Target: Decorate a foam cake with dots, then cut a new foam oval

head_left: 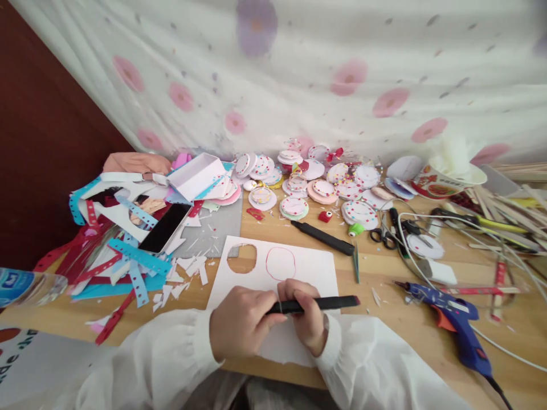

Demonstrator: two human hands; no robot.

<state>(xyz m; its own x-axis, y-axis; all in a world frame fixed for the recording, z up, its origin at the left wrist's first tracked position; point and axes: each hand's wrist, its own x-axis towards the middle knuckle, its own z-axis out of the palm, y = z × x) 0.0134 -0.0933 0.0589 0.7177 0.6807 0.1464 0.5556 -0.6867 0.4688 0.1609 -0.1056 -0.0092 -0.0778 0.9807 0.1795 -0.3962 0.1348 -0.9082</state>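
My left hand (241, 322) and my right hand (310, 322) both grip a black marker pen (335, 303), held level above a white sheet of card (316, 265). The left fingers close round one end, while the right fingers wrap its middle; a reddish tip shows at the far right end. On the card is a red hand-drawn circle (281, 279), just beyond my hands. To its left a ragged round hole goes through the card. A second black marker (325, 238) lies across the card's upper right edge, beside tweezers (356, 265).
Several small layered paper cakes (294, 208) with dots stand along the back. Coloured paper scraps (141, 265) and a phone (166, 228) crowd the left, near a bottle (29, 287). Scissors (384, 238), a blue glue gun (453, 319), cables and wooden sticks lie right.
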